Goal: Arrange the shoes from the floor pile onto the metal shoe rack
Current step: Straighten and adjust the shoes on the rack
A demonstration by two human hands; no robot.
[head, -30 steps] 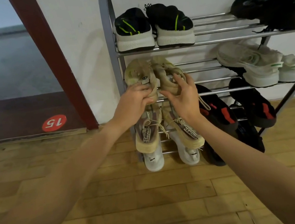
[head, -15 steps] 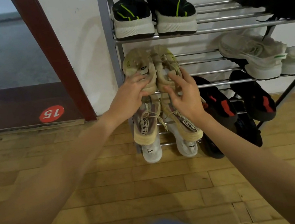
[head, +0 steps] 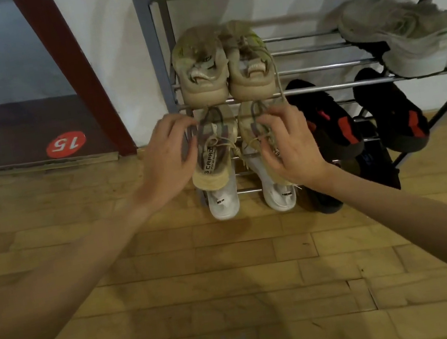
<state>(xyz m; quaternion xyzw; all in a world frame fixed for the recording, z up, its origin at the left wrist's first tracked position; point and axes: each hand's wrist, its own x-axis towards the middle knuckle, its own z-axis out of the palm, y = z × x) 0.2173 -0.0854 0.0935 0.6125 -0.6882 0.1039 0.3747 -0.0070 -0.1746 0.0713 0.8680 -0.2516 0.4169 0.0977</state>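
The metal shoe rack (head: 160,61) stands against the wall directly beyond both hands, and shoes are carried on every visible tier. A beige pair (head: 224,65) is seated on the tier just above the fingertips, heels outward, side by side and touching. A laced tan pair (head: 213,153) hangs on the tier below, between the two hands, with white shoes (head: 223,203) beneath it at floor level. Black shoes with red marks (head: 329,122) are seen to the right of the right hand.

The shoes are judged to be light, with soft fabric uppers and stiffer soles. A shoe is best taken by the firm heel or the sole edge; loose laces may snag on the rack bars.

The left hand (head: 166,161) is held released, fingers spread and loosely bent, beside the left tan shoe; contact cannot be confirmed. The right hand (head: 291,146) is likewise relaxed, with its fingers over the laces of the right tan shoe and nothing gripped.

Compared with half a second earlier, both hands have been withdrawn from the beige pair and lowered. The beige pair has been left on its tier.
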